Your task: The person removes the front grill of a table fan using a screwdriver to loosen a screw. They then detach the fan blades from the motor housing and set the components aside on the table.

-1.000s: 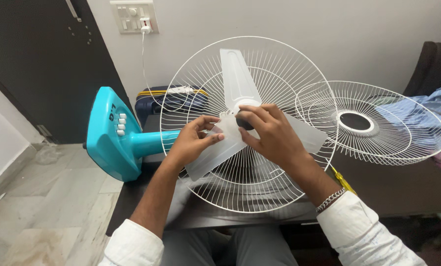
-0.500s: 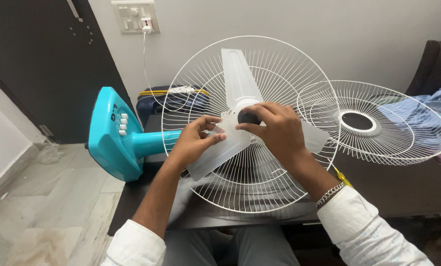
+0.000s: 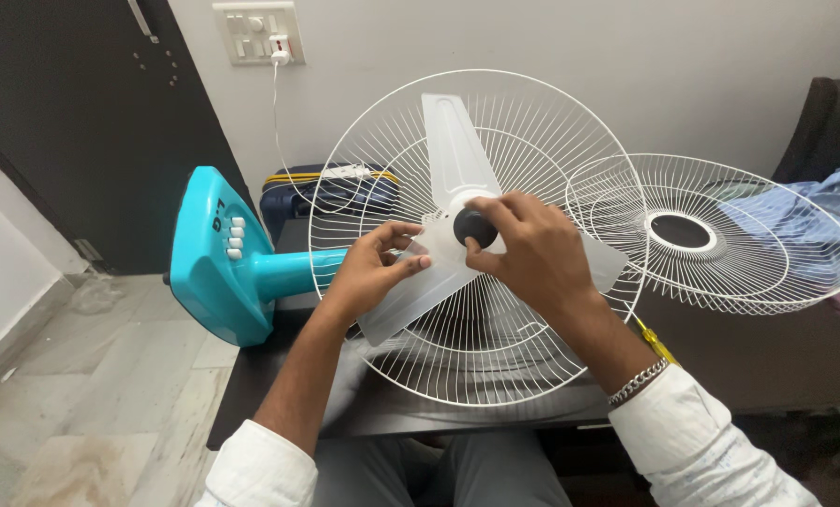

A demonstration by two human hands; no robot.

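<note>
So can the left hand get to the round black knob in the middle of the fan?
Probably yes. The left hand pinches the clear blade right beside the black knob, with nothing between them. But the right hand already has its fingers around the knob, so there is little room left.

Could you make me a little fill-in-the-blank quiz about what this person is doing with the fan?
1. The right hand grips a small black ____ at the middle of the blades.
2. The left hand pinches the edge of a clear plastic ____.
3. The fan's base, lying on its side, is coloured ____.
4. A second wire guard lies on the table to the ____ of the fan.

Missing words: knob; blade; turquoise; right
</note>
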